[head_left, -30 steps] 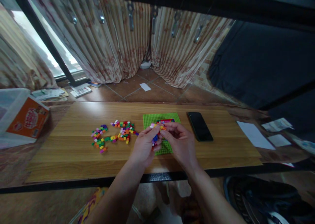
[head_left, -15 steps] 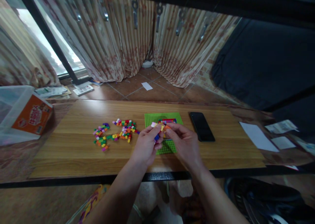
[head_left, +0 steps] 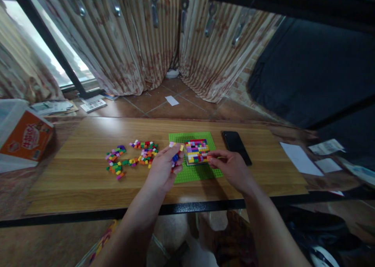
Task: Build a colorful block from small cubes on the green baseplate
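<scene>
The left hand (head_left: 160,167) clutched small multicoloured plastic bricks (head_left: 175,158); the right hand (head_left: 232,167) pinched what looked like an orange brick (head_left: 209,157) at the right edge of a rectangular, multicoloured brick block (head_left: 196,150) on a green studded baseplate (head_left: 195,175). Pressing crookedly could have dislodged neighbours.

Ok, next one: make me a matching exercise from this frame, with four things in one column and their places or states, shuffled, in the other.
Column 1
1. Phone
2. Left hand
3. Loose bricks
4. Right hand

Column 2
A. Close to the right edge of the brick block
B. Strewn in many colours, left of the green board
C. Black, lying flat on the table
D. Holding a small handful of bricks

Pairs: 1-C, 2-D, 3-B, 4-A
</scene>
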The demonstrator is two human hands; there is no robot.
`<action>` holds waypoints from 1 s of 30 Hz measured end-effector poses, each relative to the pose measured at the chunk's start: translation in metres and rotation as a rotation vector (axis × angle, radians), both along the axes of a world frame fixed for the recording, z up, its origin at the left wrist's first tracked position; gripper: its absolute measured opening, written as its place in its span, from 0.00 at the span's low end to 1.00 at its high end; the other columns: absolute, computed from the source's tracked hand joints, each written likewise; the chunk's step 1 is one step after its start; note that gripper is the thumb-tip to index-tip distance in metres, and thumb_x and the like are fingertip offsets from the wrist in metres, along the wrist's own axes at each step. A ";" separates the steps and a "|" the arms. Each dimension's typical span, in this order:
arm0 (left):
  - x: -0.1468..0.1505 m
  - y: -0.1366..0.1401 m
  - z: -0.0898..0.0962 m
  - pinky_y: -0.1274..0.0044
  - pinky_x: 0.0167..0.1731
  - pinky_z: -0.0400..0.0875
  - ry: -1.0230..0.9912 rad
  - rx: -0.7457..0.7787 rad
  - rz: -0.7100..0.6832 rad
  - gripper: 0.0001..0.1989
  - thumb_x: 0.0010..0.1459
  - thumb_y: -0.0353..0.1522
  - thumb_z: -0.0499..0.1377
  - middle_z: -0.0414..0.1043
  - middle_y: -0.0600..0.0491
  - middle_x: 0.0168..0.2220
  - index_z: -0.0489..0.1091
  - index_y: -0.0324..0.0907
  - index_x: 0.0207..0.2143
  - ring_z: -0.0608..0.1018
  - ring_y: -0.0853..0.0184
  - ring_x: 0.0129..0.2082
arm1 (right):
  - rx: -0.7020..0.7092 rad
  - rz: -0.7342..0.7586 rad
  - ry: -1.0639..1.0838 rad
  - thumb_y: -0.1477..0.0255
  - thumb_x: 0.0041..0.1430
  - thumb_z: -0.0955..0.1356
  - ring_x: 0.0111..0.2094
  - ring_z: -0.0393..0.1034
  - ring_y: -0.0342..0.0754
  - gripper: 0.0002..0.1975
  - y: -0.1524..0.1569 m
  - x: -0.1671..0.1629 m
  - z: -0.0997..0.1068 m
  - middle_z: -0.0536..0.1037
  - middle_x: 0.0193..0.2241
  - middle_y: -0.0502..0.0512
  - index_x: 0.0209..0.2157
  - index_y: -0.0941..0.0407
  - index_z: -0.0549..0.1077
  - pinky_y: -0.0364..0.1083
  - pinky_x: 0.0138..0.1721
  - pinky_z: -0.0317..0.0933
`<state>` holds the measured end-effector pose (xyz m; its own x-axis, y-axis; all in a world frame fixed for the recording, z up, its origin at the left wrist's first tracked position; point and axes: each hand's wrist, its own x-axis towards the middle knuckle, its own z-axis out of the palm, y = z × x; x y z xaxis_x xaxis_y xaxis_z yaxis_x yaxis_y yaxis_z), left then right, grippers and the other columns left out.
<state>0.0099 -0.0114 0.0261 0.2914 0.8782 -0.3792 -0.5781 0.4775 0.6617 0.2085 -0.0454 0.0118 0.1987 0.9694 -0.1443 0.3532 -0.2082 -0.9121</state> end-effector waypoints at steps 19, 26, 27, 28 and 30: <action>0.001 -0.002 -0.001 0.85 0.13 0.45 -0.007 -0.005 -0.027 0.11 0.46 0.32 0.67 0.64 0.57 0.22 0.68 0.37 0.28 0.60 0.80 0.17 | 0.078 -0.095 -0.282 0.63 0.52 0.69 0.26 0.74 0.49 0.10 0.002 -0.014 -0.006 0.80 0.24 0.54 0.29 0.56 0.78 0.48 0.32 0.65; 0.001 -0.002 -0.002 0.85 0.13 0.46 0.004 0.004 -0.032 0.11 0.48 0.32 0.66 0.63 0.57 0.23 0.67 0.37 0.28 0.60 0.80 0.17 | 0.112 -0.098 -0.433 0.62 0.54 0.69 0.26 0.71 0.48 0.11 -0.001 -0.023 0.001 0.80 0.28 0.54 0.29 0.55 0.77 0.48 0.32 0.61; 0.001 -0.002 -0.001 0.85 0.13 0.46 0.005 0.005 -0.033 0.11 0.48 0.32 0.66 0.64 0.57 0.23 0.67 0.37 0.28 0.60 0.80 0.17 | 0.122 -0.102 -0.450 0.62 0.54 0.68 0.25 0.71 0.47 0.11 -0.001 -0.024 0.001 0.80 0.28 0.53 0.29 0.55 0.77 0.48 0.32 0.60; 0.001 -0.002 -0.001 0.85 0.13 0.46 0.006 0.004 -0.033 0.11 0.48 0.32 0.66 0.64 0.57 0.23 0.66 0.37 0.28 0.60 0.80 0.17 | 0.135 -0.104 -0.461 0.62 0.55 0.68 0.25 0.71 0.47 0.11 -0.002 -0.025 0.001 0.80 0.28 0.53 0.29 0.55 0.76 0.48 0.32 0.60; 0.001 -0.003 -0.001 0.85 0.13 0.46 0.009 0.003 -0.034 0.11 0.48 0.32 0.66 0.64 0.57 0.23 0.66 0.37 0.28 0.60 0.80 0.17 | 0.155 -0.103 -0.465 0.63 0.55 0.68 0.25 0.71 0.47 0.11 -0.002 -0.025 -0.001 0.80 0.28 0.53 0.29 0.55 0.76 0.48 0.32 0.60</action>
<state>0.0106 -0.0141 0.0250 0.3178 0.8688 -0.3797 -0.5553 0.4951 0.6682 0.1831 -0.0478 0.0111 0.3038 0.9443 0.1262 0.7146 -0.1382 -0.6858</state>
